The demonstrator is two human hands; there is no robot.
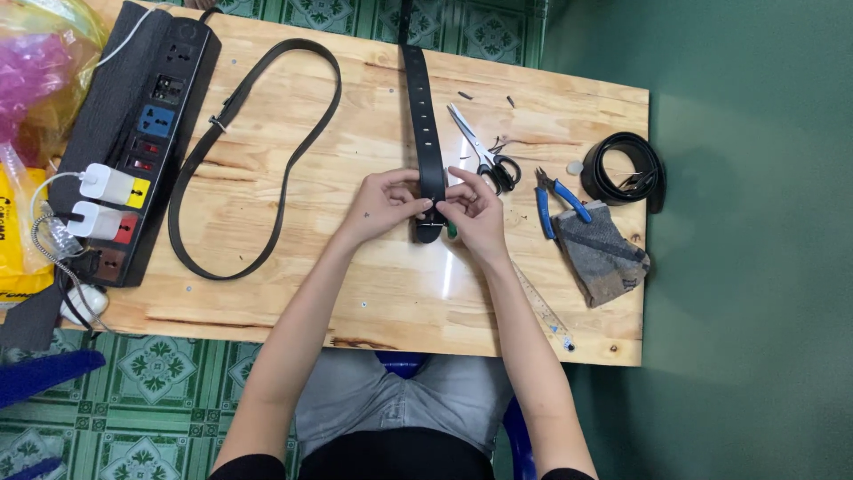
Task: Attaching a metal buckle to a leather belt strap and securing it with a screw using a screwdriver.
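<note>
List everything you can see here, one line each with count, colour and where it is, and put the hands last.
wooden table: one, light pine, centre
black belt: one, black with holes, running from the far edge to the hands
thin strap: one, dark loop, left of the belt
power strip: one, black, left edge, two white plugs in it
scissors: one, black handles, right of the belt
pliers: one, blue handles, right side
coiled belt: one, black, far right
grey cloth: one, grey, near the pliers
ruler: one, clear, under the right forearm
plastic bags: several, yellow and pink, far left
left hand: gripping the belt end
right hand: gripping the belt end
</note>
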